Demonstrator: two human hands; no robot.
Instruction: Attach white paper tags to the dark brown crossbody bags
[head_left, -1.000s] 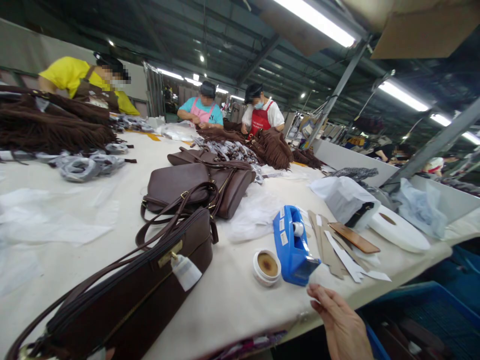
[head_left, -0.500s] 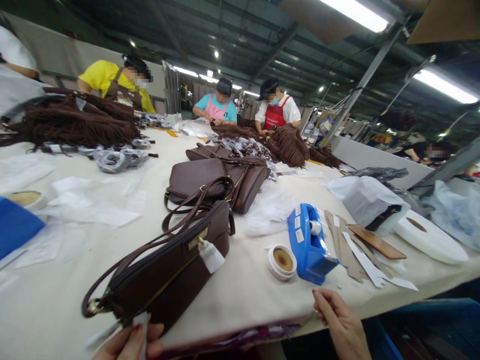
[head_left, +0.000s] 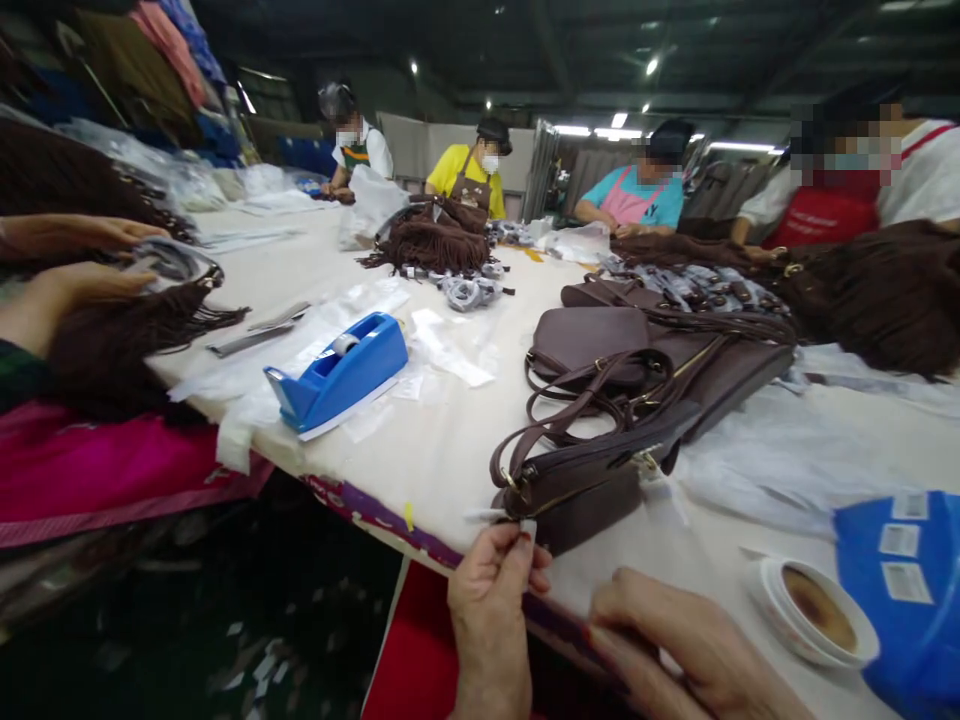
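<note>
while beside handbag (head_left: 592,480), left hand (head_left: 491,590) pinched

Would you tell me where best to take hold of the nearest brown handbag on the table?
Probably by the strap loops arching over the top of the handbag, coming from above. The bag lies lengthwise, its near end at the table edge by the left hand, and the loops stand clear of the body, leaving room for fingers underneath. The right hand lies closest.

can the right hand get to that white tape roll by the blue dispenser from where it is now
Probably yes. The right hand rests on the table edge, and the white tape roll lies just to its right on the same surface, beside the blue dispenser. Nothing stands between them; the brown handbag sits off to the left.
</note>
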